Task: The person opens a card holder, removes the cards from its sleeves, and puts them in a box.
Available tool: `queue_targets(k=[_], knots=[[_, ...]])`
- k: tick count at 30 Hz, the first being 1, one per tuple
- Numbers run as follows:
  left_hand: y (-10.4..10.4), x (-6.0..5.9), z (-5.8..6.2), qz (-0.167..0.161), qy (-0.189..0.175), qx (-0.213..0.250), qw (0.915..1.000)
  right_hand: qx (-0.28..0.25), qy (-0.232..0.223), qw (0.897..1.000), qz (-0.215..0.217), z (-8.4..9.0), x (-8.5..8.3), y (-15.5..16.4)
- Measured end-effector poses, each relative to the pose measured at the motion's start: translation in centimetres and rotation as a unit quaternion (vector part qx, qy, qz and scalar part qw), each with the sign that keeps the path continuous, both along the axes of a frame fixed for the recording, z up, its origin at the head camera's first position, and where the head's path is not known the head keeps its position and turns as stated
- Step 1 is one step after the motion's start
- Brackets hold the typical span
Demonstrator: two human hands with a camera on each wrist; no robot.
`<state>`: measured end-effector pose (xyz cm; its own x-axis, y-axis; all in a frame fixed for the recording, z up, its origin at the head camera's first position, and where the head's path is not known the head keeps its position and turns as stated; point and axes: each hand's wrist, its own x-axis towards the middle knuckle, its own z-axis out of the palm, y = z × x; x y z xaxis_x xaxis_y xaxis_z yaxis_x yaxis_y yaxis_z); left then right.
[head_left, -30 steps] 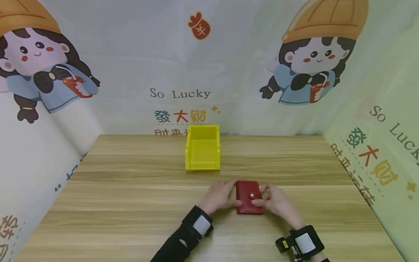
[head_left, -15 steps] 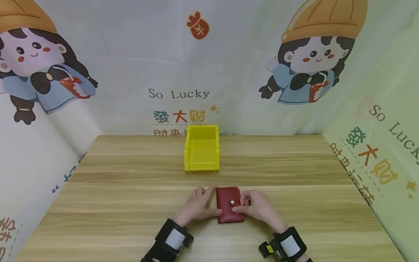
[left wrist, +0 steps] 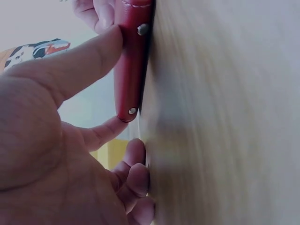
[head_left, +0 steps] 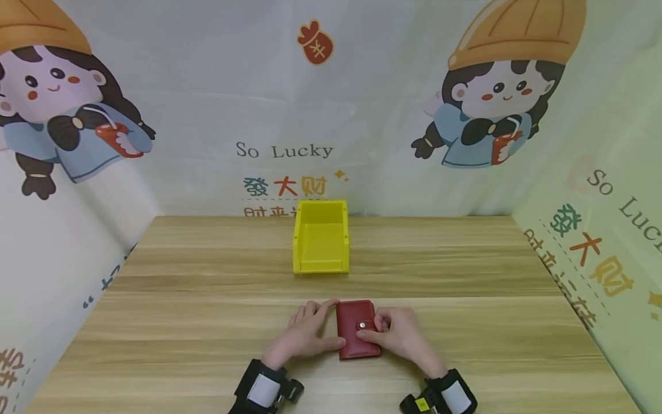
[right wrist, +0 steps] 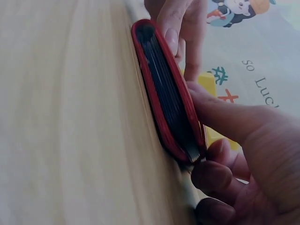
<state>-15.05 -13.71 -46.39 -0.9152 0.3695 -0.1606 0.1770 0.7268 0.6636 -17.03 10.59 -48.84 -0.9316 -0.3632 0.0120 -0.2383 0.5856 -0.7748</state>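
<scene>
A dark red card holder [head_left: 353,316] lies flat on the wooden table in the head view, its strap and silver snap [head_left: 362,325] near the right edge. My left hand [head_left: 306,332] holds its left side, thumb on the near part of the spine and index fingertip at the far corner. The other left fingers are bent against the tabletop in the left wrist view. My right hand [head_left: 404,334] pinches the strap side, thumb by the snap and fingers curled at the edge. Several thin inner sleeves [right wrist: 164,86] show between the covers in the right wrist view.
An open yellow bin [head_left: 322,244] stands behind the card holder, toward the back of the wooden table [head_left: 207,276]. Behind and beside the table hangs a printed cloth [head_left: 372,115] with cartoon figures and lettering. Both wrists wear black camera straps.
The card holder has slid left and nearer to me with both hands on it, fast at first and only slightly in the last half second. The yellow bin stays in place.
</scene>
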Motion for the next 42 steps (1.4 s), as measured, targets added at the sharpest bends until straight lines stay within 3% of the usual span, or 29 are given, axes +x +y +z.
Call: queue_targets(k=[9, 16, 29, 35, 42], knots=[[-0.3, 0.0, -1.2, 0.001, 0.009, 0.036, 0.9993, -0.015, 0.037, 0.998, -0.052, -0.9, 0.8, -1.0], [-0.1, 0.1, -1.0, 0.009, 0.012, 0.071, 0.9974, -0.040, 0.063, 0.994, -0.074, -1.6, 1.2, -1.6], [1.4, 0.3, -1.8, 0.094, 0.045, 0.123, 0.9869, -0.052, 0.140, 0.985, -0.091, -2.3, 1.5, -2.0], [1.8, 0.4, -1.8, 0.115, 0.071, 0.113, 0.9843, -0.019, 0.161, 0.983, -0.089, -2.4, 1.5, -2.2], [1.7, 0.3, -2.1, 0.118, 0.075, 0.110, 0.9841, 0.039, 0.175, 0.981, -0.078, -1.9, 1.3, -2.4]])
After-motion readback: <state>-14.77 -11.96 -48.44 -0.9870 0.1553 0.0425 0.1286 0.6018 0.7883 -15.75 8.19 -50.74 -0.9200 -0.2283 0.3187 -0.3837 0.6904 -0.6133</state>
